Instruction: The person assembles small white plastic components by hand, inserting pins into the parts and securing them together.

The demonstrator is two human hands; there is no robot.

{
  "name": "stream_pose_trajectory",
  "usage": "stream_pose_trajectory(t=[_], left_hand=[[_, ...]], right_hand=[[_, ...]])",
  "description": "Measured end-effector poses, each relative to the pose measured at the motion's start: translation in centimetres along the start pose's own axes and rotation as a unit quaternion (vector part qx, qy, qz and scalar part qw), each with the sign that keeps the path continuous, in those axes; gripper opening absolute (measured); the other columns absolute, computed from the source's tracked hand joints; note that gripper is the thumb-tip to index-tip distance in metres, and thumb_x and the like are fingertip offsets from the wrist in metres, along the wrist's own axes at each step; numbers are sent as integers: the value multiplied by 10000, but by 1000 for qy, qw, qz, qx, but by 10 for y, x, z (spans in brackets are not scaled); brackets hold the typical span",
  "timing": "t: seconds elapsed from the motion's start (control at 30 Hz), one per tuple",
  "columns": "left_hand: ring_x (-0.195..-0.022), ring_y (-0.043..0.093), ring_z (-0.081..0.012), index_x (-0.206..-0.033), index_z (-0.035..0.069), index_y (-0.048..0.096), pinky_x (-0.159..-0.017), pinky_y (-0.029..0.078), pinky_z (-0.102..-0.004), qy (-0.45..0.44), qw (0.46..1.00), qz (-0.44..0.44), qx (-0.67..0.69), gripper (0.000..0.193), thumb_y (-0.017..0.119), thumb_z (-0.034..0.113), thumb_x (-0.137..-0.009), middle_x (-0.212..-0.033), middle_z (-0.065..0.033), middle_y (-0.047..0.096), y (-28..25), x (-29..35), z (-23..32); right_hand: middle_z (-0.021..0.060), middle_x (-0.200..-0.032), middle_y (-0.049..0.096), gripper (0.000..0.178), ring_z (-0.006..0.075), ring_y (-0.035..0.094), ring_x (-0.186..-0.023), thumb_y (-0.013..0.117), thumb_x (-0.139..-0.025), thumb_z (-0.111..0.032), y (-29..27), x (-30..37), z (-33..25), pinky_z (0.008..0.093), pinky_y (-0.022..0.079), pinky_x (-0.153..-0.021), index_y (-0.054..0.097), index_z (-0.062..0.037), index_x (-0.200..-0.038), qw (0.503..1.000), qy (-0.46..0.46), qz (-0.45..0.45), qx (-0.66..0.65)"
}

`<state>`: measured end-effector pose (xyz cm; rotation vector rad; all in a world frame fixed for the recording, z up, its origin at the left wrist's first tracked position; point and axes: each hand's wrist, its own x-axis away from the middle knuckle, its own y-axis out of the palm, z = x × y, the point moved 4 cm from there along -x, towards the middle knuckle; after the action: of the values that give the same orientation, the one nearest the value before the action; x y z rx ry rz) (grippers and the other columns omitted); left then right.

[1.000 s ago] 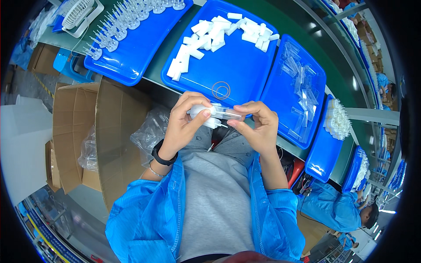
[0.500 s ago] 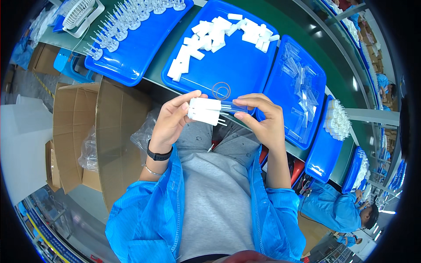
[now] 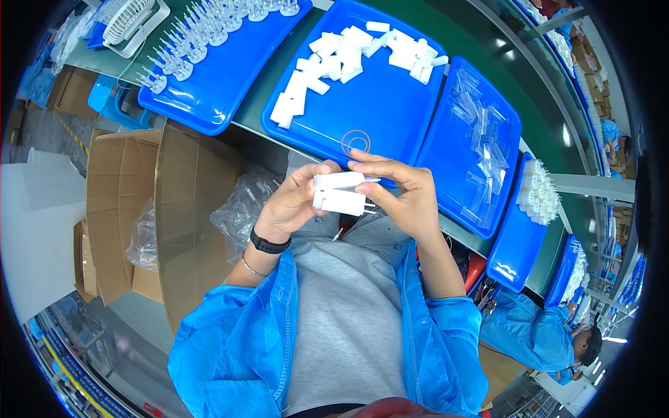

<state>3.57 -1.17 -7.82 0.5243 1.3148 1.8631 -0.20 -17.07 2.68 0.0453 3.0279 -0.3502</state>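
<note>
Over my lap, my left hand [image 3: 291, 200] is closed round one end of an assembly of white blocks [image 3: 340, 202] with thin prongs at its right end. The blocks lie side by side with a narrow gap between them. My right hand [image 3: 408, 194] is at the pronged end, thumb and index finger closed close against the blocks. The clear plastic piece it pinches is almost wholly hidden by the fingers and blocks. Behind my hands, a large blue tray [image 3: 390, 115] holds loose white blocks [image 3: 334, 52] and two thin reddish rings [image 3: 356, 142].
Clear plastic pieces [image 3: 481, 132] lie in a blue tray to the right. Beyond it, another tray holds white pronged parts [image 3: 536, 195]. Clear pronged bases [image 3: 202, 31] fill the left tray's far side. An open cardboard box [image 3: 191, 230] stands at left. A co-worker [image 3: 536, 327] sits at right.
My right hand has moved left, up against the blocks; the clear piece that showed between them is now mostly out of sight. The assembly has shifted slightly right and nearer to me.
</note>
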Motion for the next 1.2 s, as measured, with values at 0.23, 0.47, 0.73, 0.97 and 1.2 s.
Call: stream_pose_trajectory(t=[0.23, 0.47, 0.73, 0.97, 1.2], left_hand=[[-870, 608, -120, -1252, 81, 525, -500, 494, -187, -9, 999, 26, 20, 356, 581, 222, -930, -1158, -88, 567, 13, -1, 3], [-950, 632, -177, -1240, 20, 504, -700, 601, -306, -31, 993, 67, -93, 378, 580, 224, -930, -1111, -121, 583, 23, -11, 6], [-993, 625, -206, -1165, 25, 515, -777, 577, -341, 38, 971, 124, -200, 347, 640, 68, -844, -1121, -97, 577, 22, -4, 26], [-1009, 610, -202, -1180, 28, 510, -807, 565, -355, 37, 967, 128, -216, 402, 676, 80, -817, -1132, -94, 565, 26, -3, 25], [-1070, 577, -239, -1146, 38, 519, -772, 585, -343, 46, 965, 114, -231, 418, 701, 108, -776, -1165, -111, 518, 30, -6, 22]], right_hand=[[152, -1079, 675, 252, 253, 621, -1086, 722, -754, -13, 3, -1, 3, 348, 490, -931, 699, -25, -1005, 1000, -7, 7, -11], [122, -1057, 687, 226, 270, 630, -1062, 701, -795, -84, -15, 6, 0, 371, 471, -929, 696, -19, -1012, 977, -155, 27, 144], [136, -1049, 646, 263, 316, 561, -1015, 667, -787, -85, -87, -10, 1, 397, 426, -911, 657, -51, -1047, 878, -97, 176, 434], [111, -987, 613, 360, 296, 567, -973, 725, -747, -170, -167, -5, 46, 438, 451, -799, 601, -108, -1080, 711, 61, 267, 648], [88, -905, 662, 349, 241, 639, -814, 726, -747, -113, -165, -1, 36, 384, 483, -730, 617, -136, -1078, 786, 94, 250, 557]])
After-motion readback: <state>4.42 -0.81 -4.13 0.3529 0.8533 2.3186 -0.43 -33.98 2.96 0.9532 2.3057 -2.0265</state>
